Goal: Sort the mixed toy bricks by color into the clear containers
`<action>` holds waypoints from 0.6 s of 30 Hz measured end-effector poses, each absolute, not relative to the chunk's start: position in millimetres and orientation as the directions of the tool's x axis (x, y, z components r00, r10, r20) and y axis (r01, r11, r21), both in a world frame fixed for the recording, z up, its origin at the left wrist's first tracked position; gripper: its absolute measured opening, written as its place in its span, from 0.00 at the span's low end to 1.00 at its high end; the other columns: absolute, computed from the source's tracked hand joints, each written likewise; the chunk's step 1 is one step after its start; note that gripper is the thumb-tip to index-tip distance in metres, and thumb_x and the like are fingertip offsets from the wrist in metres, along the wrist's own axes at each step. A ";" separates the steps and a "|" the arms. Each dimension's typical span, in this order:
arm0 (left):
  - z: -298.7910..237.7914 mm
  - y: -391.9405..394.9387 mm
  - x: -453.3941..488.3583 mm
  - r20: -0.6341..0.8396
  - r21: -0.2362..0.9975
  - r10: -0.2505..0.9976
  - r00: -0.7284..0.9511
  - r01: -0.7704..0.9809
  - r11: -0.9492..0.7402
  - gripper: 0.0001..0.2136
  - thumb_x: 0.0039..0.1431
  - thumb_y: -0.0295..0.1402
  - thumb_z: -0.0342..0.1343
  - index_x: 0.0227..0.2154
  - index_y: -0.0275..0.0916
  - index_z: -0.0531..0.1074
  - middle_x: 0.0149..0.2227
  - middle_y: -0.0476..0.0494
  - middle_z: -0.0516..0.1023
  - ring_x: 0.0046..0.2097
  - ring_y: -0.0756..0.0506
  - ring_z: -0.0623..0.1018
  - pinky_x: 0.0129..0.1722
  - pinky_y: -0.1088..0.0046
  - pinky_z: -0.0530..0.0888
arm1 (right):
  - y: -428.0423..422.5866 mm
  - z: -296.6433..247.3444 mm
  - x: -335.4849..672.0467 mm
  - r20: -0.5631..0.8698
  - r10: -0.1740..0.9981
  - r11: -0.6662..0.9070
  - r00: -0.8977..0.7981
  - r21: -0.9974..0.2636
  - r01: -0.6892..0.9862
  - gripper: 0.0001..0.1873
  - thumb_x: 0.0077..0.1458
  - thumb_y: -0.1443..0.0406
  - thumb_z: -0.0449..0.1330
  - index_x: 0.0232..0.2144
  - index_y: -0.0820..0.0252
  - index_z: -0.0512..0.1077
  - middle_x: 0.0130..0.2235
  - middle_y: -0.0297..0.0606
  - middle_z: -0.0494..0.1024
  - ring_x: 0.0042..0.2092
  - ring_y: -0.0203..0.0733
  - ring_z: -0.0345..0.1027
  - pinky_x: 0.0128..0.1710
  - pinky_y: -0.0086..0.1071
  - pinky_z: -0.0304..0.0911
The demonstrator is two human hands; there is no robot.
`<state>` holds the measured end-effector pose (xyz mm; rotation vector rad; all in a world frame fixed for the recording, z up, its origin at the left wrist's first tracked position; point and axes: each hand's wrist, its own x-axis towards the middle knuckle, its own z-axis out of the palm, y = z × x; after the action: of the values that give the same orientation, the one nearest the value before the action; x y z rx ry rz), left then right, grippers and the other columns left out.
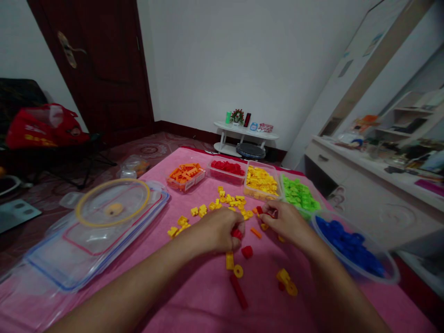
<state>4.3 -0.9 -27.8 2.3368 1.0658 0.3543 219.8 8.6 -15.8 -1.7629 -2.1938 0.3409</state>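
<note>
My left hand point(222, 229) is closed around a red toy brick point(237, 233), just above the pink cloth. A red piece point(259, 210) shows at the fingertips of my right hand point(280, 217), which are pinched together on it. Loose yellow bricks point(201, 210) lie scattered beyond my left hand. An orange strip point(255, 232) and a red block point(247, 251) rest between the hands. Closer to me are a yellow ring point(238, 271), a yellow block point(229, 260), a long red bar point(238, 291) and a yellow cluster point(286, 281).
Clear tubs hold orange point(186, 175), red point(227, 167), yellow point(262, 181), green point(300, 194) and blue pieces point(348, 243), curving from the back to the right. Stacked clear lids point(100, 236) lie at the left. The table has a pink cloth point(194, 296). A white shelf point(246, 130) stands beyond.
</note>
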 end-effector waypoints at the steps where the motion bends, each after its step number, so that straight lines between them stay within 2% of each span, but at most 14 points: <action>1: -30.2 -4.1 10.2 0.051 0.568 0.764 0.643 0.611 -0.552 0.10 0.44 0.26 0.53 0.30 0.40 0.75 0.29 0.48 0.76 0.30 0.49 0.73 0.28 0.78 0.65 | 9.4 -14.5 225.7 0.081 0.979 0.202 -0.185 -0.348 0.916 0.06 0.46 0.65 0.54 0.20 0.60 0.65 0.22 0.32 0.68 0.25 0.35 0.60 0.26 0.28 0.49; 5: -43.9 -14.4 27.1 0.127 0.524 0.741 0.659 0.590 -0.614 0.15 0.48 0.27 0.52 0.39 0.44 0.76 0.38 0.45 0.77 0.38 0.46 0.74 0.37 0.75 0.68 | 10.8 -16.3 232.4 0.061 0.983 0.186 -0.176 -0.330 0.925 0.06 0.44 0.66 0.54 0.18 0.59 0.65 0.21 0.31 0.67 0.25 0.34 0.59 0.25 0.28 0.48; 8: -55.0 -21.4 33.8 0.062 0.492 0.678 0.732 0.569 -0.659 0.11 0.47 0.29 0.54 0.34 0.43 0.77 0.36 0.44 0.76 0.35 0.47 0.74 0.33 0.75 0.67 | 9.6 -17.7 226.5 0.080 0.985 0.172 -0.153 -0.358 0.918 0.04 0.44 0.67 0.54 0.20 0.60 0.67 0.22 0.32 0.69 0.25 0.34 0.60 0.25 0.27 0.48; 11: -61.2 -24.8 38.4 0.052 0.502 0.672 0.739 0.562 -0.657 0.07 0.45 0.27 0.54 0.28 0.38 0.75 0.33 0.44 0.75 0.31 0.48 0.72 0.28 0.75 0.65 | 7.8 -18.7 220.5 0.103 0.986 0.160 -0.131 -0.377 0.912 0.04 0.43 0.67 0.55 0.20 0.60 0.68 0.23 0.33 0.71 0.26 0.34 0.62 0.25 0.27 0.49; 13: -60.3 -20.9 38.5 0.073 0.592 0.713 0.697 0.545 -0.594 0.06 0.43 0.25 0.53 0.24 0.36 0.74 0.28 0.45 0.74 0.29 0.49 0.71 0.27 0.76 0.64 | 6.7 -22.0 216.4 0.128 0.985 0.161 -0.120 -0.389 0.907 0.04 0.44 0.67 0.55 0.21 0.61 0.69 0.23 0.33 0.72 0.26 0.34 0.63 0.25 0.27 0.49; 15: -55.3 -10.9 34.5 0.114 0.737 0.788 0.605 0.481 -0.475 0.04 0.43 0.24 0.54 0.23 0.36 0.73 0.24 0.47 0.72 0.27 0.50 0.70 0.26 0.77 0.64 | 5.9 -27.9 210.3 0.166 0.978 0.185 -0.128 -0.392 0.901 0.05 0.46 0.67 0.55 0.26 0.60 0.71 0.26 0.34 0.74 0.28 0.35 0.65 0.26 0.26 0.50; 18: -43.8 10.4 21.7 0.084 0.963 0.925 0.370 0.208 -0.171 0.05 0.47 0.28 0.56 0.29 0.34 0.73 0.21 0.49 0.70 0.22 0.53 0.67 0.22 0.79 0.63 | 4.8 -38.6 195.0 0.198 0.957 0.270 -0.213 -0.337 0.902 0.11 0.49 0.67 0.53 0.34 0.58 0.73 0.33 0.36 0.78 0.34 0.38 0.69 0.30 0.27 0.54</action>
<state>21.7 10.4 -43.8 1.6306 1.0291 0.8988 195.0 4.8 -38.6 -1.6897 -2.1844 0.2089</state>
